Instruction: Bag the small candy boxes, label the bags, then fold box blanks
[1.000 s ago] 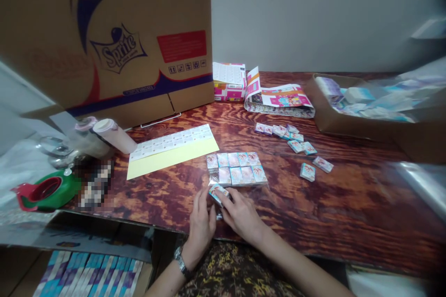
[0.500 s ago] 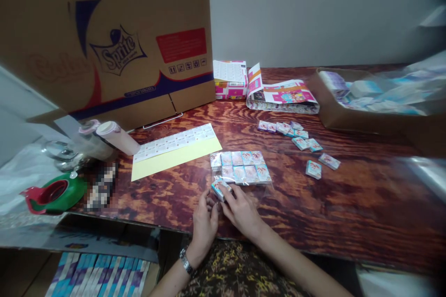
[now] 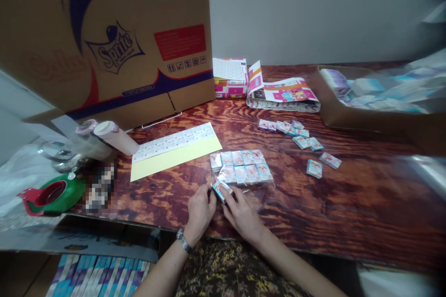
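A: Qk check, what's your R hand doing?

B: My right hand [image 3: 244, 216] is grasping a small box [image 3: 221, 190], wht & blue, fingers lying over its top & R side.

A: And the L?

B: My left hand [image 3: 201, 209] is curling w/ its fingertips right by the box's L edge. Can't tell if they're pinching it or just resting there. I'm wearing a metal watch [image 3: 184, 240] on that wrist.

A: Where's the box sitting, exactly?

B: It's sitting at an angle near the table's front edge, just in front of the L end of a block of similar boxes [image 3: 242, 167]. That block is lying in clear film, 5 in the back row, 4 showing up front; the gap is facing my box.

A: Anything else abt?

B: Some loose boxes [image 3: 314, 168] are lying scattered to the R, well apart from my hands. A yellow-and-white sheet [image 3: 177, 152] is lying flat to the L, a green tape dispenser [image 3: 52, 195] is sitting further L nr the edge, & a big Sprite carton [image 3: 139, 93] is standing behind. Far R, an open carton [image 3: 369, 115] is holding more packs, blurry tho.
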Action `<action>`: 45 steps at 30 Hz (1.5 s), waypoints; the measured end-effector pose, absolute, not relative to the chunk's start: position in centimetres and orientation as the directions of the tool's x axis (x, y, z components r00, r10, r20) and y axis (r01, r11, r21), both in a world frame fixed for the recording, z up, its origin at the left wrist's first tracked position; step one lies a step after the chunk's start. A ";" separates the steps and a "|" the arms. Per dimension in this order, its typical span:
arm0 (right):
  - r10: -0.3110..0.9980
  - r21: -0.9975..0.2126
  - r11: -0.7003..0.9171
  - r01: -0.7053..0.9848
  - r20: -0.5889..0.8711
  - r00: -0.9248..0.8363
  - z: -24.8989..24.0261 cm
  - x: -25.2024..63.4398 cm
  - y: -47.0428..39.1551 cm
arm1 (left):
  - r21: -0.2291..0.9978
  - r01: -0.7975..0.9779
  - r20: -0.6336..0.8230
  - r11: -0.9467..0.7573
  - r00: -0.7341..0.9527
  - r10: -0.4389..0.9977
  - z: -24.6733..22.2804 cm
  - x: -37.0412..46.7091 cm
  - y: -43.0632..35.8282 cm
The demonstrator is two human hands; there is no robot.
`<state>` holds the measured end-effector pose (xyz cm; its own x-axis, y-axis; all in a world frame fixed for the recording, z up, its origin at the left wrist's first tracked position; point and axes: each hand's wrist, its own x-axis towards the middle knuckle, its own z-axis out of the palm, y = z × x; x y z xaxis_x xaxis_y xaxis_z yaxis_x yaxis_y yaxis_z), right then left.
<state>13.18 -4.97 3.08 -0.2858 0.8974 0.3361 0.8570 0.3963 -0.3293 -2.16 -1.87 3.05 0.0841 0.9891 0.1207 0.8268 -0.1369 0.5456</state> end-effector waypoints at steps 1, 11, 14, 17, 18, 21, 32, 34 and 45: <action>0.896 -0.326 0.397 0.858 0.341 -0.285 3.1 13.1 -4.9 | 0.535 0.833 0.126 -0.140 0.085 0.988 3.0 -2.2 -1.8; 0.850 -0.188 0.399 0.897 0.444 -0.284 2.3 13.2 -5.5 | 0.539 0.814 0.217 -0.217 0.114 0.969 2.8 -2.1 -2.6; 0.827 -0.157 0.417 0.895 0.473 -0.302 2.0 13.2 -5.4 | 0.455 0.852 0.265 -0.260 0.150 0.953 2.7 -2.0 -2.7; 0.816 -0.164 0.421 0.892 0.498 -0.293 1.8 13.1 -5.4 | 0.331 0.888 0.284 -0.319 0.229 0.931 2.6 -2.2 -2.9; 0.815 -0.177 0.422 0.889 0.503 -0.287 1.7 13.1 -5.4 | 0.302 0.890 0.288 -0.342 0.257 0.923 2.6 -2.3 -2.9; 0.831 -0.262 0.427 0.866 0.490 -0.261 1.7 13.0 -5.6 | 0.302 0.881 0.285 -0.365 0.282 0.916 2.5 -2.5 -3.0; 0.793 -0.190 0.438 0.879 0.542 -0.278 1.3 12.9 -5.8 | 0.468 0.825 0.233 -0.317 0.231 0.945 2.3 -2.6 -3.1; 0.786 -0.171 0.429 0.887 0.555 -0.273 1.3 12.8 -5.7 | 0.489 0.809 0.240 -0.327 0.236 0.942 2.2 -2.6 -3.2; 0.761 -0.156 0.519 0.841 0.533 -0.371 -1.9 13.2 -5.8 | 0.535 0.796 0.199 -0.284 0.208 0.958 1.9 -3.2 -3.2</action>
